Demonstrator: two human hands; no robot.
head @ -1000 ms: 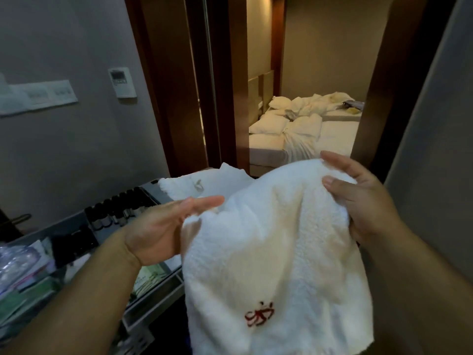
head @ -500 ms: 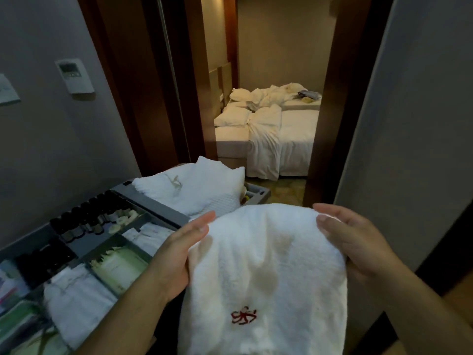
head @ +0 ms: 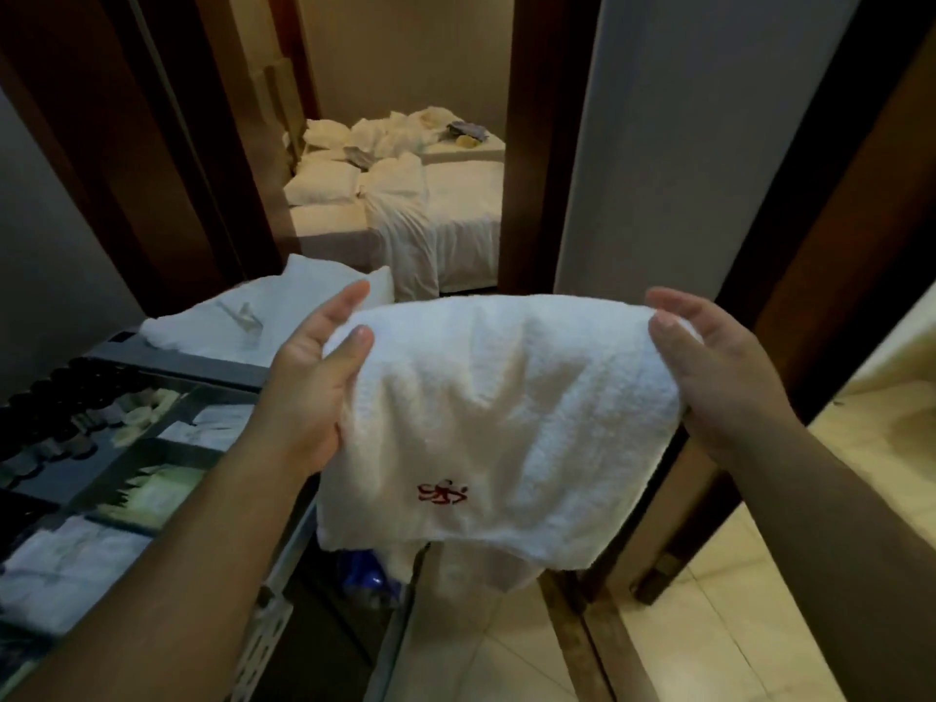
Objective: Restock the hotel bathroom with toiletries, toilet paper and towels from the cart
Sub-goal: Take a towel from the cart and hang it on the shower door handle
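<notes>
- Towel [head: 506, 423], white, red emblem [head: 441, 494]: now stretched flat between both hands; a second ago it hung bunched, with the hands closer together.
- Left hand [head: 314, 387] — pinches the top-left edge, thumb in front; right hand [head: 709, 377] pinches the top-right edge.
- Position: held in the air, right of the cart [head: 177, 362], above the tiled floor [head: 734, 625]; probably being squared up for the bathroom.
- Cart, far end: stack of folded towels [head: 263, 316].
- Cart compartments, left: dark-capped bottles [head: 45, 412]; pale packets [head: 147, 494]; folded white cloths [head: 66, 564] — nearest.
</notes>
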